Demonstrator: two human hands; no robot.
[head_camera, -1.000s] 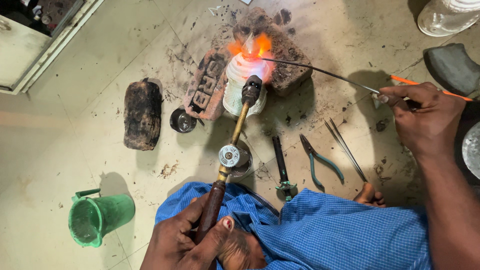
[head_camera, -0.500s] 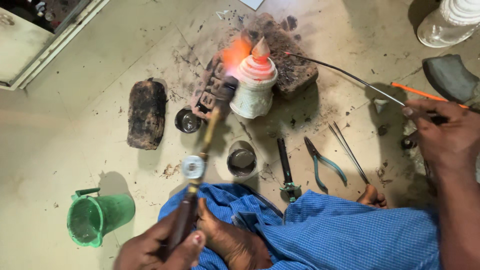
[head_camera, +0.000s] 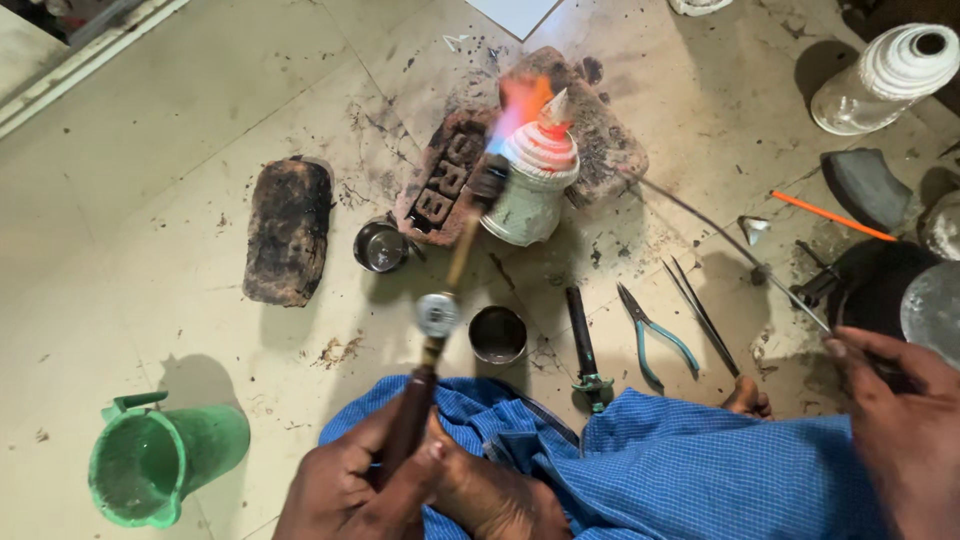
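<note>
Lit torch (head_camera: 440, 330) and rod (head_camera: 730, 250)
Torch slants up, flame on glowing white crucible (head_camera: 530, 180); thin rod reaches toward it.

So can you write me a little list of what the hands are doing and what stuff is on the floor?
left hand: grips the torch by its handle
flame: plays on the glowing white pot
pot stands on: a burnt brick
right hand: holds a thin metal rod
floor tools: blue-handled pliers, tweezers
also there: green mug, small metal cup

No packages, labels, signs or screens anywhere on the floor.
</note>
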